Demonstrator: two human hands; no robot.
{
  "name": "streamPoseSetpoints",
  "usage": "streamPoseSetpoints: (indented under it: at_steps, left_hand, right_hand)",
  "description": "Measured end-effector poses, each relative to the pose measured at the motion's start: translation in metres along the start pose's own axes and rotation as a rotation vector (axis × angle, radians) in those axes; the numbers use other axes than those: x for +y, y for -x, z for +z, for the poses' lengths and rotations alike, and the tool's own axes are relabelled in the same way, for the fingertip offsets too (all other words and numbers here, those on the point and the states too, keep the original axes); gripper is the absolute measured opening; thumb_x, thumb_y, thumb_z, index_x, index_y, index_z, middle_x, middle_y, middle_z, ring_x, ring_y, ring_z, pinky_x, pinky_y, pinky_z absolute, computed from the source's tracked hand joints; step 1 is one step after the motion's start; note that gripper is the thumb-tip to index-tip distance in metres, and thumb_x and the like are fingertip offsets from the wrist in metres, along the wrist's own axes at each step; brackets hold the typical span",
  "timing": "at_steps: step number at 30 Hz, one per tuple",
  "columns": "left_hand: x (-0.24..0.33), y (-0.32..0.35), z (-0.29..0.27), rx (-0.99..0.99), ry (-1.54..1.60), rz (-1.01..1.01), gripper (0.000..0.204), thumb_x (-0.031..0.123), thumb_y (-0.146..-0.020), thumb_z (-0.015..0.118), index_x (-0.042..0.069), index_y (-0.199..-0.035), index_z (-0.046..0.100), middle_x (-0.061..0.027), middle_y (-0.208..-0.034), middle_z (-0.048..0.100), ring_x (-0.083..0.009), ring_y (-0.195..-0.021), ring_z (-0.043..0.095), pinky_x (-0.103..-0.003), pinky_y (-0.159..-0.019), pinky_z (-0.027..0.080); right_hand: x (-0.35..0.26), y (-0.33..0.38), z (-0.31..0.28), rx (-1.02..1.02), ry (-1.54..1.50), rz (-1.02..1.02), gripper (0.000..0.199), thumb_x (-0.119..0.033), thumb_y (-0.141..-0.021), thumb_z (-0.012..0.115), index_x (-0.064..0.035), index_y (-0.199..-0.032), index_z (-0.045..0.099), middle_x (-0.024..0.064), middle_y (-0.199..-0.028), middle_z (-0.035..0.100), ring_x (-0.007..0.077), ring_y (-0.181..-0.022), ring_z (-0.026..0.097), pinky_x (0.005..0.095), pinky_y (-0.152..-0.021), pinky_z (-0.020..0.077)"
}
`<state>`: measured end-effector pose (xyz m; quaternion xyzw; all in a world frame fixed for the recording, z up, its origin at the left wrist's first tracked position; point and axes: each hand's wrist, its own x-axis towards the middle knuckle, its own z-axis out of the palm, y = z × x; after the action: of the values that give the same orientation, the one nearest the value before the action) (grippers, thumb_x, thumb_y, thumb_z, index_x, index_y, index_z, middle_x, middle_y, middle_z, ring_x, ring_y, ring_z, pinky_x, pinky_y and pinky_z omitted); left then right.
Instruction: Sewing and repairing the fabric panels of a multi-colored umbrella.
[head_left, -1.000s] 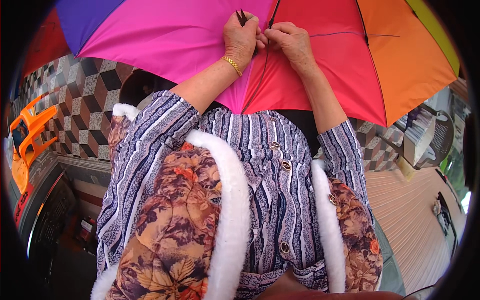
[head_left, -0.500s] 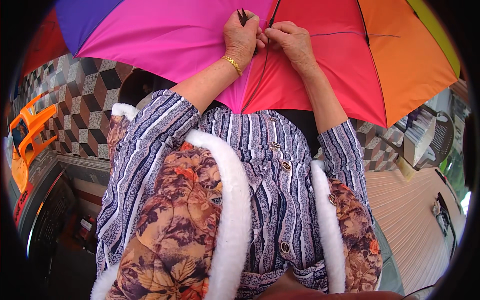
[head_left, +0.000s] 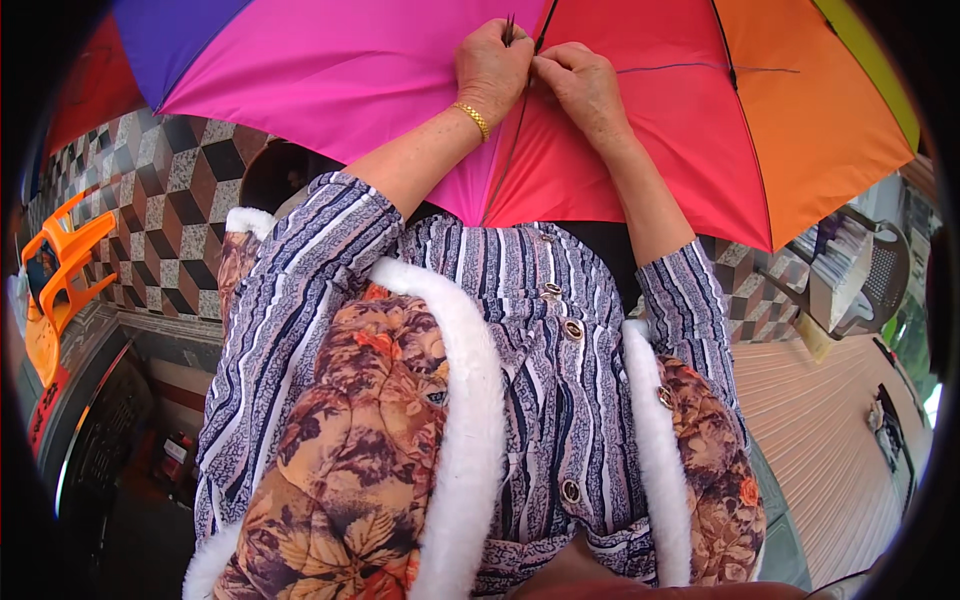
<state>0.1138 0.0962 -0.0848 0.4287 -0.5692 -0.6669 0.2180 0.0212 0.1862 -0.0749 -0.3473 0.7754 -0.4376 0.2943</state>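
Note:
An opened umbrella (head_left: 380,95) with pink, red, orange and purple panels spreads over my lap, inside facing up. My left hand (head_left: 493,72), a gold bracelet at its wrist, is closed around small dark snips (head_left: 509,30) whose pointed blades stick up past the fingers. My right hand (head_left: 585,90) pinches with thumb and forefinger beside the dark rib (head_left: 545,28) at the pink and red seam. What lies between those fingertips is hidden. A dark thread (head_left: 680,66) runs from behind the right hand across the red panel onto the orange one. Both hands nearly touch.
An orange plastic stool (head_left: 65,260) stands on the patterned tile floor (head_left: 165,200) at the left. To the right are a grey-brown chair (head_left: 882,275) with pale papers or packets beside it and a ribbed beige surface (head_left: 820,440).
My left hand has turned and shifted slightly right, closer to the right fingertips. The snips' blades show narrower and closer together. My right hand has hardly moved.

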Motion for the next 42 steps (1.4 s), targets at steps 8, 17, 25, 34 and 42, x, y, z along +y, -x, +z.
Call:
streamPoseSetpoints:
  at_steps: [8,17,25,34,42]
  left_hand:
    - [0.016,-0.005,-0.001,-0.124,-0.206,-0.079,0.006,0.008,-0.085,0.054,0.003,-0.085,0.052,-0.0045,-0.061,0.056,-0.0137,-0.045,0.058,-0.023,-0.035,0.04]
    - [0.031,-0.001,-0.001,-0.112,-0.155,-0.107,0.005,0.005,-0.089,0.046,0.001,-0.092,0.046,-0.0083,-0.07,0.056,-0.0153,-0.048,0.059,-0.023,-0.036,0.041]
    - [0.025,-0.003,-0.009,-0.109,-0.167,-0.131,0.007,0.005,-0.088,0.047,-0.001,-0.092,0.049,-0.0093,-0.071,0.057,-0.0161,-0.049,0.06,-0.023,-0.037,0.043]
    - [0.019,-0.003,-0.013,-0.084,-0.025,-0.198,0.008,0.004,-0.087,0.049,-0.003,-0.092,0.051,-0.0114,-0.072,0.06,-0.0181,-0.05,0.061,-0.025,-0.038,0.046]
    - [0.021,-0.003,-0.016,-0.074,0.02,-0.188,0.005,0.001,-0.087,0.046,-0.002,-0.085,0.05,-0.011,-0.069,0.059,-0.017,-0.047,0.06,-0.025,-0.035,0.044]
  right_hand:
    - [-0.007,-0.016,-0.01,0.04,0.446,-0.111,0.014,-0.014,-0.078,0.061,-0.0059,-0.089,0.064,0.0105,-0.088,0.063,0.0191,-0.077,0.062,0.0319,-0.065,0.049]
    - [0.039,-0.032,-0.191,0.419,-1.241,0.279,0.006,-0.011,-0.085,0.055,-0.007,-0.086,0.059,0.008,-0.081,0.064,0.0164,-0.068,0.063,0.0298,-0.057,0.0513]
    - [0.045,0.03,-0.28,0.995,-1.156,-0.228,0.016,-0.008,-0.084,0.056,0.0045,-0.09,0.064,0.0119,-0.077,0.063,0.0282,-0.082,0.062,0.0406,-0.09,0.0478]
    - [-0.004,-0.001,-0.041,0.211,0.262,-0.455,0.016,-0.011,-0.08,0.058,-0.0099,-0.094,0.066,0.0083,-0.081,0.063,0.0219,-0.075,0.062,0.0296,-0.068,0.049]
    - [-0.011,-0.01,-0.006,0.099,0.654,-0.206,0.014,-0.014,-0.079,0.057,-0.0093,-0.089,0.065,0.0099,-0.084,0.064,0.0289,-0.082,0.062,0.0403,-0.072,0.0496]
